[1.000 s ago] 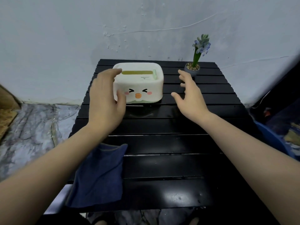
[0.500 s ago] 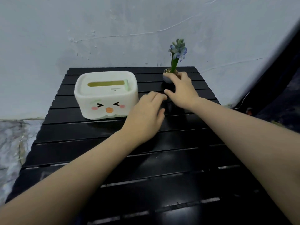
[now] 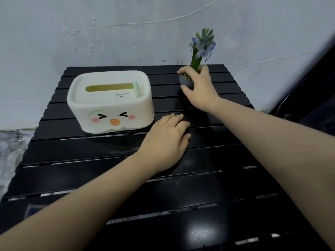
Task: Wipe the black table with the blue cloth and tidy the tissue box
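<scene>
A cream tissue box (image 3: 110,104) with a cartoon face stands at the back left of the black slatted table (image 3: 126,187). My left hand (image 3: 166,140) lies flat on the slats just right of the box, fingers relaxed, holding nothing. At the back right, my right hand (image 3: 201,89) curls round a small grey pot (image 3: 184,80) with a blue hyacinth (image 3: 202,46). The blue cloth is mostly hidden; a dark blue patch (image 3: 33,210) shows past my left forearm at the near left edge.
A pale cracked wall (image 3: 126,29) rises right behind the table. Marbled floor (image 3: 10,145) shows at the left. Something dark stands to the right of the table (image 3: 319,98).
The view has swung right. My left hand left the tissue box and settled on the slats beside it. My right hand reached back and closed round the flower pot.
</scene>
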A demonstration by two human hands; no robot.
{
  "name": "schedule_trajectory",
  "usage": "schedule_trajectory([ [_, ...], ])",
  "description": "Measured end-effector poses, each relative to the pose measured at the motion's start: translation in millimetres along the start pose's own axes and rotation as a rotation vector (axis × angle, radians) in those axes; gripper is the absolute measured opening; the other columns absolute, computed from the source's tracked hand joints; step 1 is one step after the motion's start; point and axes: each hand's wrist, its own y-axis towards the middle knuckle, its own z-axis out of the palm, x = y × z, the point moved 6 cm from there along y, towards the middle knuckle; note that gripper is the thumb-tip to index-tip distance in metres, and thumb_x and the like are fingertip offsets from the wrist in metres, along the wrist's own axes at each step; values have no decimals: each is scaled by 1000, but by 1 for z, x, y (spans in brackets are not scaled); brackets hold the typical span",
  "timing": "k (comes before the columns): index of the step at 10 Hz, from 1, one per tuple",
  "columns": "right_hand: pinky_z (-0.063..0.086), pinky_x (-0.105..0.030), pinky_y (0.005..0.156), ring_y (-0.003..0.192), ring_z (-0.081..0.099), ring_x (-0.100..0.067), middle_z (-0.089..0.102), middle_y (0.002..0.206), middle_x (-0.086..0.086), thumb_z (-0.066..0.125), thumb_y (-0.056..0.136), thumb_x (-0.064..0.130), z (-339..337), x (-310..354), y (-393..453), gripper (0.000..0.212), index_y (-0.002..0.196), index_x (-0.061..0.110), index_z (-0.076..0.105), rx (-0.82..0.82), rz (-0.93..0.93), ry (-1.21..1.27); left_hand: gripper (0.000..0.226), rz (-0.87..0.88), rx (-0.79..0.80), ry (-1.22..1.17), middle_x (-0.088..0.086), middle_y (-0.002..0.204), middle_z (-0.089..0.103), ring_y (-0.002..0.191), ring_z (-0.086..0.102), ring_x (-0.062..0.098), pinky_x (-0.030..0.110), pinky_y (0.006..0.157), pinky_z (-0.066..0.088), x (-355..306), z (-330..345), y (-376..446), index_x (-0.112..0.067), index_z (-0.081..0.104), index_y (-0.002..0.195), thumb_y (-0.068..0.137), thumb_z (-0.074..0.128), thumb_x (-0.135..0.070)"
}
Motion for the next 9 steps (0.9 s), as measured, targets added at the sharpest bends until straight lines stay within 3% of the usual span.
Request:
schedule_trajectory([
  [1, 40, -44, 112, 123, 43, -35, 36, 128, -9, 61, 93, 16, 1, 22, -21, 38, 125, 35, 55, 25, -74, 75, 35, 12, -54, -44, 3, 129, 61, 113, 56, 26, 43, 96, 46, -3, -13, -16, -16, 64, 121, 96, 46, -31],
  [3, 38, -43, 110, 122, 41, -34, 36, 125, -8, 63, 92, 13, 12, 46, -71, 40, 125, 34, 57, 126, -115, 67, 34, -58, -79, -5, 1, 126, 61, 113, 55, 25, 43, 95, 47, 9, -33, -63, -17, 65, 119, 92, 50, -30],
  [5, 33, -40, 112, 130, 36, -36, 34, 134, -10, 61, 95, 12, 19, 47, -85, 42, 132, 32, 57, 122, -60, 57, 34, -119, -43, 45, 0, 126, 62, 109, 57, 26, 45, 89, 50, 21, -33, -89, -21, 66, 117, 91, 49, -32],
  [6, 33, -46, 116, 132, 35, -36, 33, 140, -11, 62, 95, 13, 20, 50, -87, 44, 134, 33, 57, 112, -52, 38, 33, -112, -61, 43, 0, 126, 62, 109, 57, 26, 44, 88, 50, 22, -34, -91, -21, 66, 117, 91, 49, -32],
  [8, 29, -41, 114, 144, 21, -36, 14, 160, -12, 66, 94, 16, 9, 59, -99, 44, 132, 36, 59, 14, -58, 23, 33, -96, -69, 32, 1, 126, 62, 108, 57, 28, 45, 87, 50, 19, -37, -93, -20, 66, 116, 91, 48, -30],
  [9, 26, -36, 115, 147, 21, -34, 18, 160, -14, 67, 93, 15, -2, 61, -129, 36, 125, 32, 65, -204, 31, 123, 28, 30, -90, -29, -1, 125, 62, 107, 57, 23, 43, 89, 49, 6, -45, -106, -21, 67, 114, 92, 50, -22],
])
